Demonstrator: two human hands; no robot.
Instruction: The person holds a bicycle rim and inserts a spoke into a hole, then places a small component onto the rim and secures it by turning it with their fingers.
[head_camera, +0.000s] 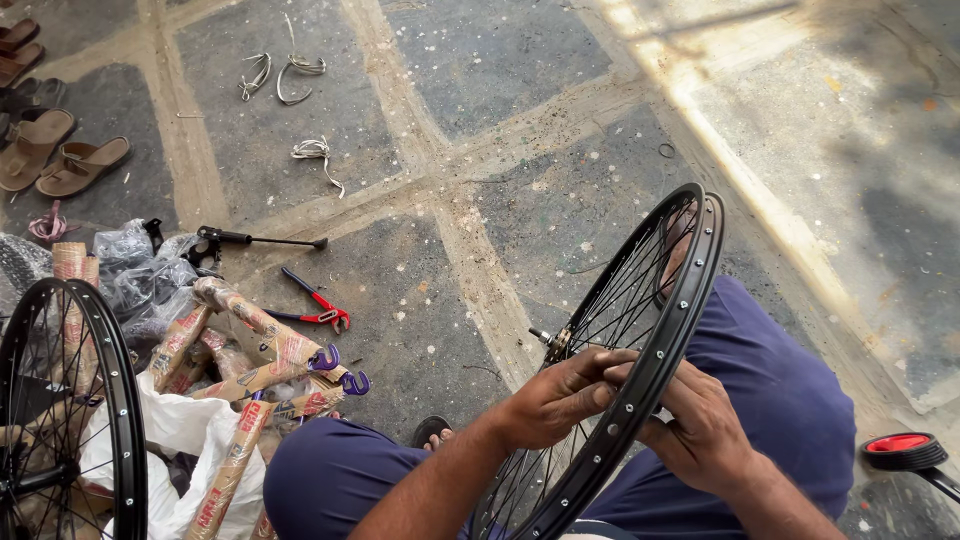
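Note:
A black spoked bicycle wheel rim stands upright across my lap, its hub and axle to the left. My left hand is on the left side of the rim, fingers pinched on the spokes close to the rim's inner edge. My right hand grips the rim from the right side, fingers curled around it and meeting the left hand's fingertips. I sit on the ground in blue trousers.
A second black wheel stands at the left beside paper-wrapped bicycle frame parts and plastic bags. Red-handled pliers, a black pump, loose wire pieces, sandals and a red-topped small wheel lie on the stone floor.

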